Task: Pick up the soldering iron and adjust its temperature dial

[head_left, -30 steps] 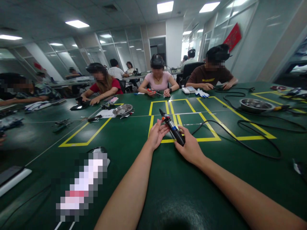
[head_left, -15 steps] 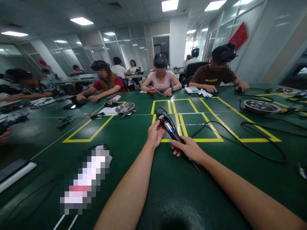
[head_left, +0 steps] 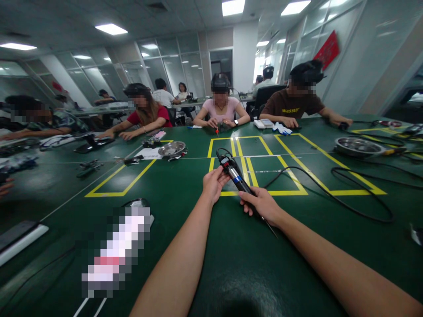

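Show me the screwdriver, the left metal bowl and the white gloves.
screwdriver (head_left: 234, 178): head view, blue band on its body.
left metal bowl (head_left: 171, 154): head view, front rim.
white gloves (head_left: 283, 129): head view, middle of the pair.

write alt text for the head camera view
The person's left hand and right hand hold a slim black corded tool over a green table, left at its cable end, right nearer its thin tip. Several people sit across the table.
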A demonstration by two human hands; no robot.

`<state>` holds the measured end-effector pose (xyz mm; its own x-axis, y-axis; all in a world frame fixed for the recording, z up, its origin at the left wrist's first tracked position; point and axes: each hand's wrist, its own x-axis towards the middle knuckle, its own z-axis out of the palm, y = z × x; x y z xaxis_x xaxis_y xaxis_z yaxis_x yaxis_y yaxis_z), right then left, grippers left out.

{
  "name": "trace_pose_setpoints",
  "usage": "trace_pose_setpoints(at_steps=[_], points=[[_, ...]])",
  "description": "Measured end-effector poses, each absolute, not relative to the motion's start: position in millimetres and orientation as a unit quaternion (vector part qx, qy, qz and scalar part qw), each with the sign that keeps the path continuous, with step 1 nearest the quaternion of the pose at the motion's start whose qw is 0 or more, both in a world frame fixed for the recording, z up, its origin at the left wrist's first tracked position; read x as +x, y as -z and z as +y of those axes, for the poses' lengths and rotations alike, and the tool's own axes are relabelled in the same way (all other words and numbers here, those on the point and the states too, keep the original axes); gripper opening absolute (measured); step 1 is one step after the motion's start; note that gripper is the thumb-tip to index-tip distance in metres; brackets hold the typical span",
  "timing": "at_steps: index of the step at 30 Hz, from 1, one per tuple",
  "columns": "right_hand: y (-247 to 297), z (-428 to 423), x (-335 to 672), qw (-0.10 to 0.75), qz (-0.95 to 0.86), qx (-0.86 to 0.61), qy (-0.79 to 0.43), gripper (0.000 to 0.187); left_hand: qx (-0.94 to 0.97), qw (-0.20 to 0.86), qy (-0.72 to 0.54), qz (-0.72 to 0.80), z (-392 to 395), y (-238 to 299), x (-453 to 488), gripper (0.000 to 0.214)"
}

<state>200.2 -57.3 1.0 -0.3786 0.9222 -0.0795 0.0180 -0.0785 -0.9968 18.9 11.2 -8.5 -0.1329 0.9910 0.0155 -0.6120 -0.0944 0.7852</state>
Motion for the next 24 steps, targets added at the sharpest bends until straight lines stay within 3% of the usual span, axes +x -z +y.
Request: trace_pose_setpoints(at_steps=[24], points=[[-2.1, -58.9, 201.1, 0.392, -0.556, -0.397, -0.616, 0.035, 0.251, 0.644, -0.666, 0.282, 7.6, 1.4, 19.6, 0.019]])
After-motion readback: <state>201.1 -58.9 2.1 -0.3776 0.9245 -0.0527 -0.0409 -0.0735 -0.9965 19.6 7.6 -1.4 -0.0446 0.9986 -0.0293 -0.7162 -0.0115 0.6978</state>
